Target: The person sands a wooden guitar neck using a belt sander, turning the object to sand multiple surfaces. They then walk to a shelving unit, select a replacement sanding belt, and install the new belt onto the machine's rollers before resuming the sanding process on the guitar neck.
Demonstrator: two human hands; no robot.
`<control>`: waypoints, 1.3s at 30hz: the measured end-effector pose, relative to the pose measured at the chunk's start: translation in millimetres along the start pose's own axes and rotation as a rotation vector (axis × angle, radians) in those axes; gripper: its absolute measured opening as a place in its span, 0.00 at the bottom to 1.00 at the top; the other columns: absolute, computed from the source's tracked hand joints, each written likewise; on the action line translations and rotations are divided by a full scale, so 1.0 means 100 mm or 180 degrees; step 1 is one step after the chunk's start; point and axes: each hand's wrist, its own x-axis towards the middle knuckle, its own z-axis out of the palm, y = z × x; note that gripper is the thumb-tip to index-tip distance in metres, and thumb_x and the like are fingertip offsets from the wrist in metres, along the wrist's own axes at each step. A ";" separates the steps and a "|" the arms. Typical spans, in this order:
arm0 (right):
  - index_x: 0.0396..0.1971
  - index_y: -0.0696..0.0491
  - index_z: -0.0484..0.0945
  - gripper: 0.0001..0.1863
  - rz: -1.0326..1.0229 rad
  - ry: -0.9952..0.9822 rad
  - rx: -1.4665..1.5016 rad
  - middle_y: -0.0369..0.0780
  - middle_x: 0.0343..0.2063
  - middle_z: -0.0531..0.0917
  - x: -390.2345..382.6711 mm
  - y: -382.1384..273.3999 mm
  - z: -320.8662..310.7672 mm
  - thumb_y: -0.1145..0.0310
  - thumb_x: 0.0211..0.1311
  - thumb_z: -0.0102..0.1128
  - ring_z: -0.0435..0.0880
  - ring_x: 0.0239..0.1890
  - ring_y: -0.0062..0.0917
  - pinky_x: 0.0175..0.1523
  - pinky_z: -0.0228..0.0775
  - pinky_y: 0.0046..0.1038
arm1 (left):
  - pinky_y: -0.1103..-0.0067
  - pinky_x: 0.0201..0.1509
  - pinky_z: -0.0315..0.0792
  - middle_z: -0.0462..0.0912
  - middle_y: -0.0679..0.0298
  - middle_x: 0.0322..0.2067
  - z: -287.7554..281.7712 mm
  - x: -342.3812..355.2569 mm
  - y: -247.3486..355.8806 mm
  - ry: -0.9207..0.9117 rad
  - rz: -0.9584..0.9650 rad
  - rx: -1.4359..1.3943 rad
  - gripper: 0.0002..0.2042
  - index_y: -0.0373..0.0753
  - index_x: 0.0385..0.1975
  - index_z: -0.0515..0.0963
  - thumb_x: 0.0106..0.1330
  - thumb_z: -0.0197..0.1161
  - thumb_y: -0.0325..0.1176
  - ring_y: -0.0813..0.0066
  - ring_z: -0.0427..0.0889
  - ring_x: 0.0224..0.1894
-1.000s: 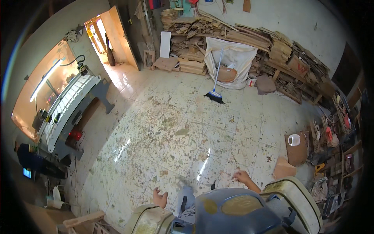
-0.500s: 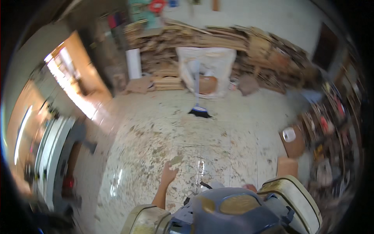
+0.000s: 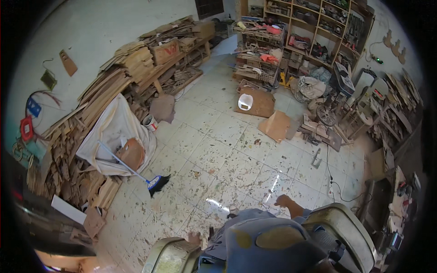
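Note:
I am looking down over my blue-grey shirt at a speckled tiled floor point(image 3: 218, 154). My right hand point(image 3: 285, 200) hangs at my side above the floor, fingers curled in, with nothing in it. Only a small part of my left hand point(image 3: 195, 237) shows beside my hip, and its fingers are hidden. A broom point(image 3: 157, 183) with a blue head and a pale handle leans against a large white sack point(image 3: 111, 129) to my left, well out of reach of either hand.
Stacked wood offcuts point(image 3: 114, 86) line the left wall. Cardboard sheets point(image 3: 276, 125) lie on the floor ahead, one carrying a white container point(image 3: 246, 102). Cluttered shelves point(image 3: 296, 32) stand at the back, and machines and benches point(image 3: 387, 118) fill the right side. A small bucket point(image 3: 149, 122) stands by the sack.
The view has swung to the right, so the sack and broom now sit at the left. My left hand has dropped from out in front to my hip.

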 end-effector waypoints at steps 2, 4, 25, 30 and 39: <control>0.42 0.31 0.85 0.11 0.0031 -0.0198 0.0342 0.38 0.34 0.84 -0.16 -0.11 -0.13 0.59 0.60 0.61 0.84 0.47 0.37 0.46 0.78 0.41 | 0.68 0.35 0.75 0.81 0.52 0.41 -0.09 0.02 -0.12 -0.0356 -0.0294 0.0261 0.34 0.37 0.65 0.62 0.60 0.69 0.38 0.62 0.82 0.33; 0.42 0.31 0.85 0.11 0.0186 -0.0346 0.0715 0.38 0.33 0.84 -0.38 -0.18 -0.30 0.61 0.60 0.62 0.84 0.47 0.36 0.47 0.79 0.39 | 0.68 0.34 0.75 0.81 0.51 0.41 -0.20 0.10 -0.08 -0.0633 -0.0341 0.0505 0.34 0.37 0.65 0.62 0.61 0.68 0.39 0.62 0.82 0.33; 0.47 0.48 0.85 0.34 0.1863 0.1115 0.3793 0.46 0.39 0.88 -0.02 -2.30 -1.80 0.50 0.34 0.80 0.86 0.44 0.37 0.52 0.78 0.35 | 0.68 0.31 0.75 0.81 0.52 0.34 -2.17 2.98 2.57 -0.0468 0.0244 0.0258 0.22 0.33 0.53 0.69 0.68 0.61 0.42 0.62 0.83 0.32; 0.46 0.48 0.86 0.32 0.2422 0.0977 0.3804 0.44 0.42 0.87 -0.14 -2.36 -1.50 0.50 0.37 0.80 0.85 0.47 0.39 0.55 0.76 0.35 | 0.68 0.33 0.76 0.81 0.53 0.33 -1.74 3.20 2.90 -0.1115 0.0140 0.1093 0.17 0.33 0.47 0.72 0.69 0.60 0.41 0.63 0.83 0.33; 0.37 0.52 0.86 0.31 0.2356 0.0504 0.3001 0.45 0.41 0.87 -0.01 -2.57 -0.32 0.36 0.55 0.64 0.85 0.47 0.34 0.53 0.76 0.36 | 0.68 0.36 0.77 0.81 0.55 0.30 -1.39 3.73 3.85 -0.1867 0.2623 0.3329 0.14 0.33 0.37 0.77 0.71 0.56 0.41 0.64 0.82 0.34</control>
